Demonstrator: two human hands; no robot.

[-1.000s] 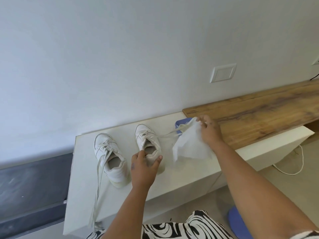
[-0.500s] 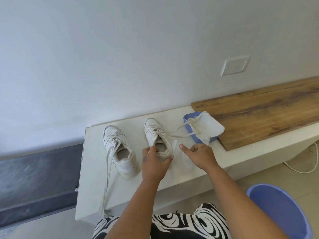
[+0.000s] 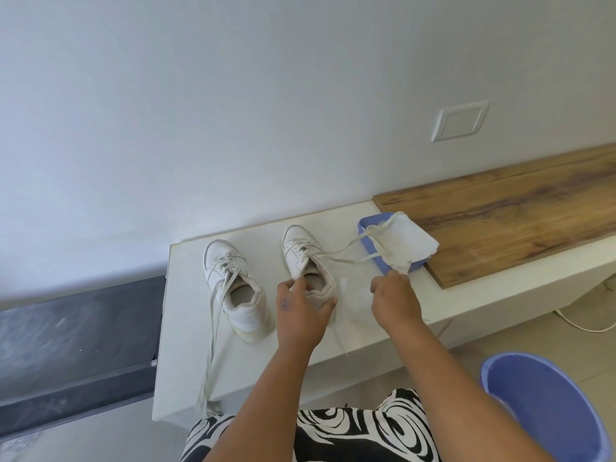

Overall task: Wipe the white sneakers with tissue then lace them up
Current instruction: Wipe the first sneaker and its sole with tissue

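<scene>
Both sneakers (image 3: pixel 300 258) sit mid-frame on the worktop (image 3: pixel 186 361), laces loose. Left hand (image 3: pixel 300 311) grips one heel; right hand (image 3: pixel 395 295) pinches the tissue (image 3: pixel 406 243). Wiping and lacing both seem ahead.

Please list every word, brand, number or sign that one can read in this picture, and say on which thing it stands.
None can be read.
Left sneaker: no readable logo or word.
Right sneaker: none visible.
Wall plate: blank.
Blue tray and blue bucket: no label visible.
Left hand: a small dark mark on its back, too small to read.
</scene>
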